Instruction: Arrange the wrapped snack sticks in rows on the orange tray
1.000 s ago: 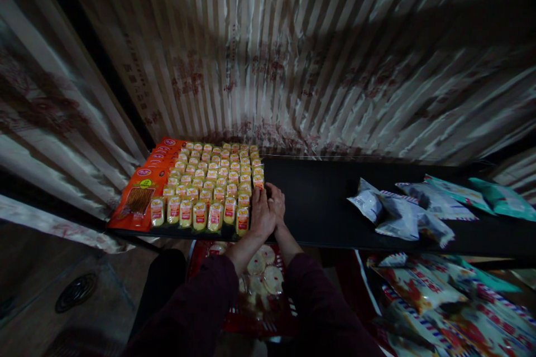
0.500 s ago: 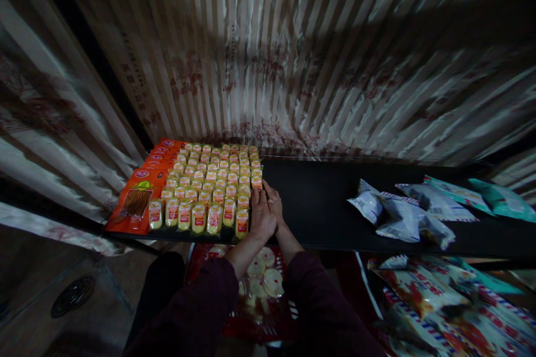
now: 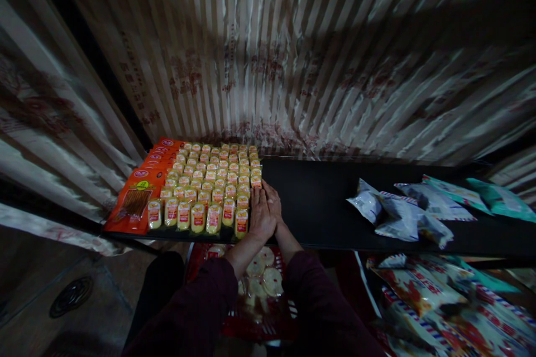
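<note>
Rows of small yellow packaged cakes [image 3: 213, 217] with red and white labels stand close together on a black shelf [image 3: 310, 201]. My left hand [image 3: 262, 220] lies along the right side of these rows, fingers stretched forward, next to the front-right packs. Pressed close beside it, my right hand [image 3: 274, 205] reaches slightly farther back, its fingers also extended near a pack at the right edge. Neither hand is wrapped around a pack. The fingertips are partly hidden between the packs and each other.
Orange snack packets [image 3: 134, 198] lie left of the cakes. Silver-white bags [image 3: 400, 217] and teal bags [image 3: 502, 201] rest on the shelf's right. Below are a red basket [image 3: 247, 329] with round packaged items and a heap of snack bags [image 3: 427, 290]. A striped sheet [image 3: 268, 56] hangs behind.
Both hands stay pressed along the right side of the cake rows. The whole view has shifted very slightly; nothing else visibly moves.
</note>
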### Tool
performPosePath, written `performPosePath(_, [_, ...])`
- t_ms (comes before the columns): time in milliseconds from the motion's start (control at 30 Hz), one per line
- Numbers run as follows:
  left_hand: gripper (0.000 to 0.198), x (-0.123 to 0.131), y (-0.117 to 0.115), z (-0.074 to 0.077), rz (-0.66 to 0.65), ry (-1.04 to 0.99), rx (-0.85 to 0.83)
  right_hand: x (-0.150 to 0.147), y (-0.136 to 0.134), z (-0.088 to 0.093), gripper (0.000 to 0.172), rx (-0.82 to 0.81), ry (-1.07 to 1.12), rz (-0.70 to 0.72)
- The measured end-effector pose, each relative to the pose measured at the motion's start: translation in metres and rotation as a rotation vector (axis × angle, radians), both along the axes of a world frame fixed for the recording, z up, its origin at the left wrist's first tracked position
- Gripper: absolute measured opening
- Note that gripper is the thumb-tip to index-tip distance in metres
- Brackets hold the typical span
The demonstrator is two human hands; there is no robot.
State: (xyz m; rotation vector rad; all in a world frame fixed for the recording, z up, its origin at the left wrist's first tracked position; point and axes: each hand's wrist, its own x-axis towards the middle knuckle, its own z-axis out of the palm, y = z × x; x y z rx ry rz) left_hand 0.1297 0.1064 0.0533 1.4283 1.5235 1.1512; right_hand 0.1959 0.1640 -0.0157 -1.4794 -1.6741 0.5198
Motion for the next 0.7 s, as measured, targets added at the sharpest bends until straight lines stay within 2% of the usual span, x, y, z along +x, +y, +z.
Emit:
performPosePath(300, [0.054, 0.001, -0.003, -0.006, -0.001, 0.036, 0.019, 0.008, 0.006, -0.005, 0.05, -0.01, 0.065, 0.038])
performPosePath(500, [0.056, 0.003, -0.003, -0.016, -0.007, 0.131, 0.041, 0.012, 0.004, -0.014, 0.051, -0.028, 0.107, 0.027])
performPosePath(600, [0.056, 0.003, -0.004, -0.019, -0.01, 0.201, 0.054, 0.014, 0.001, -0.013, 0.051, -0.045, 0.086, 0.042])
performPosePath(700, [0.057, 0.002, -0.004, -0.016, -0.016, 0.228, 0.034, 0.016, -0.003, -0.008, 0.053, -0.054, 0.042, 0.068])
